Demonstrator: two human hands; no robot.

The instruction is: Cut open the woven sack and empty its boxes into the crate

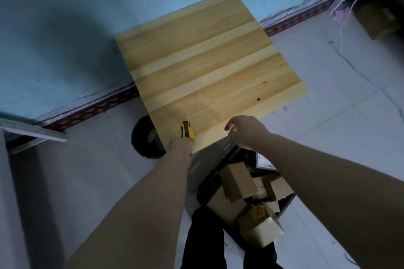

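the pale blue wall (65, 28) stood behind the far edge of the wooden table (203, 57), with a dark red patterned skirting strip (98, 108) running along its foot to either side of the table. the grey tiled floor (328, 105) spread out round the table on all sides. the table itself, made of light and darker wooden strips, filled the middle of the view.

just below the table's near edge sat the dark plastic crate (205, 185), partly tucked under that edge, with a grey perforated panel (218, 150) between the crate and the table. brown cardboard boxes (237, 178) lay piled loosely inside the crate, and one box wrapped in clear film with a yellow label (260, 228) lay at the end of the crate farthest from the table. a black round object (143, 137) showed under the table's near left corner. a dark trouser leg (203, 238) stood beside the crate, on the side away from the table.

the right hand (246, 131) hovered over the table's near edge, its fingers curled inward; whether they pinched anything could not be told. the left hand (181, 148) was at the same edge, its fingers wrapped round a yellow and black utility knife (187, 130), whose front end pointed out over the tabletop.
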